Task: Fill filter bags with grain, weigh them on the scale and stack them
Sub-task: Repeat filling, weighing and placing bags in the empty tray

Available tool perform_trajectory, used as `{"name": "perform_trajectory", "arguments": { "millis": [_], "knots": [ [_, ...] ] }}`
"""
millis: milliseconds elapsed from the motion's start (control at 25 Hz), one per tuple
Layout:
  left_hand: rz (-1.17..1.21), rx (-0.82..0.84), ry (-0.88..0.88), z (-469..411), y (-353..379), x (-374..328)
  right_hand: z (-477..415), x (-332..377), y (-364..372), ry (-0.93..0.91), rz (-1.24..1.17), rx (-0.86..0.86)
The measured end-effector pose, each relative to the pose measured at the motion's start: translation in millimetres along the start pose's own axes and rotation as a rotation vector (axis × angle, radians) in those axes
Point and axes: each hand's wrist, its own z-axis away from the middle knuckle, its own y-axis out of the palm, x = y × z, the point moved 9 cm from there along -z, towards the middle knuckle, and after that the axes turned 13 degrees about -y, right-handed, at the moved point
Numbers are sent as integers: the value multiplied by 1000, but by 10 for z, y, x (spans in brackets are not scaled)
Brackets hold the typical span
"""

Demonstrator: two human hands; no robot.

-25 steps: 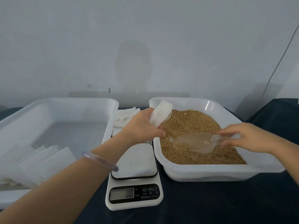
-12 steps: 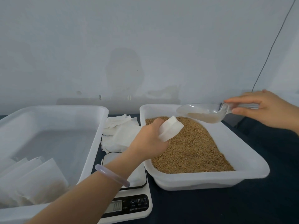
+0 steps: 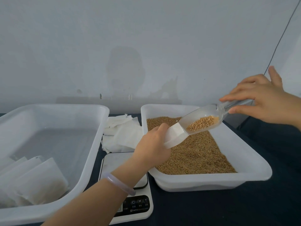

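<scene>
A: Where's the bag (image 3: 175, 136)?
B: Past the scale (image 3: 117, 162), over the tray (image 3: 211, 178). The left hand (image 3: 151, 144) is curled round it, its mouth at the lip of the scoop (image 3: 200, 116).
A: And the scoop?
B: The right hand (image 3: 263, 101) pinches its handle, spare fingers spread. Tip slowly, I'd say, lip inside the mouth, so the grain (image 3: 202, 124) stays in.

The scale's (image 3: 138, 207) buttons read "M" and "T".
</scene>
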Motion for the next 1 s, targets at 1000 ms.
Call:
{"name": "perform_trajectory", "arguments": {
  "millis": [1000],
  "knots": [
    [845, 203, -382, 100, -342, 408, 405, 162, 1309, 380, -727, 210]
  ]
}}
